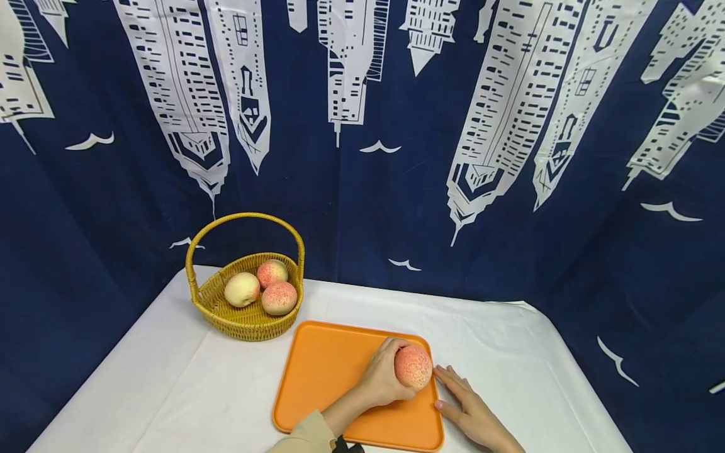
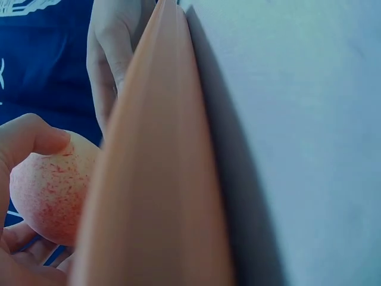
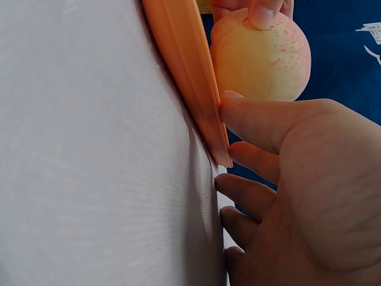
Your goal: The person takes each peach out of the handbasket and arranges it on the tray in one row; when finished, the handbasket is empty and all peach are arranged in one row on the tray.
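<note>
Left hand [image 1: 381,379] clamped round pink-and-cream round peach [image 1: 413,367], just left of right hand [image 1: 469,410], over rectangular orange tray [image 1: 328,365]; contact unclear. Right hand unclenched, fingertips at tray rim. Probably best: light grip, rim steadied, fingers loosened only once peach sits stable.

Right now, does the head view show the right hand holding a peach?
No, the left hand grips the peach; the right hand is at the edge of the orange tray.

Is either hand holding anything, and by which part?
The left hand holds a peach by its sides, thumb on the near side, fingers on the far. The right hand, beside the orange tray, holds nothing.
</note>
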Motion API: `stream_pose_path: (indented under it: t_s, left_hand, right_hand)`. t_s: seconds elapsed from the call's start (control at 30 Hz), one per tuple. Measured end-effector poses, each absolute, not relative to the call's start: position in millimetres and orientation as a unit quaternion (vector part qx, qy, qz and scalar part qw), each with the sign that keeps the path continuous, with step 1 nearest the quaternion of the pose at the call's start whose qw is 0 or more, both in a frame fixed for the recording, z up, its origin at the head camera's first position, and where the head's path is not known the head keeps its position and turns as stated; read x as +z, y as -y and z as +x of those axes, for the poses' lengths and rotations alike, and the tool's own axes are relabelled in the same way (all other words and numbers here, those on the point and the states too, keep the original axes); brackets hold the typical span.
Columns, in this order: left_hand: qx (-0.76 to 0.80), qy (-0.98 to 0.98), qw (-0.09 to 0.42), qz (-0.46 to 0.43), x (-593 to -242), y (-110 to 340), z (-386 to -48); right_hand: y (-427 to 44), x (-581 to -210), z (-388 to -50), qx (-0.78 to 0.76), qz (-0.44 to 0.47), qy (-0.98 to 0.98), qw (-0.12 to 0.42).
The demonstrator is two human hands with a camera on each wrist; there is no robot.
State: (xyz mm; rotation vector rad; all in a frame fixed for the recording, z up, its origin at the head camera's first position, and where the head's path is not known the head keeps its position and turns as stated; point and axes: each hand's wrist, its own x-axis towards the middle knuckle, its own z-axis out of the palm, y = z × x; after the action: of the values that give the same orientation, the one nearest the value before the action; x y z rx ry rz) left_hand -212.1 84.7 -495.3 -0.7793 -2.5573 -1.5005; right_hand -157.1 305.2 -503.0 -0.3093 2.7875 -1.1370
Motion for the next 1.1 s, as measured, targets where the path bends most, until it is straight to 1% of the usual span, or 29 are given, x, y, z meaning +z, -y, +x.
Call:
stream_pose_path:
  t_s: [0.27, 0.6, 0.83, 1.1]
  left_hand:
    - [-0.491, 0.835, 0.015, -0.248, -498.8, -89.6, -211.4]
    - [-0.474, 0.837, 0.008, -0.273, -502.6, -87.5, -210.5]
    - [-0.488, 0.833, -0.006, -0.262, -502.3, -87.0, -209.1]
    - [-0.479, 0.834, -0.026, -0.272, -504.2, -88.5, -210.0]
  right_hand:
    - [-304.8, -502.7, -156.8, -0.384, -0.099, -0.916, 0.060]
    - [-304.6, -502.7, -158.2, -0.382, -0.099, -0.916, 0.068]
    - [-304.6, -501.4, -158.2, -0.380, -0.095, -0.917, 0.076]
    - [-304.3, -500.5, -158.3, -0.368, -0.102, -0.922, 0.067]
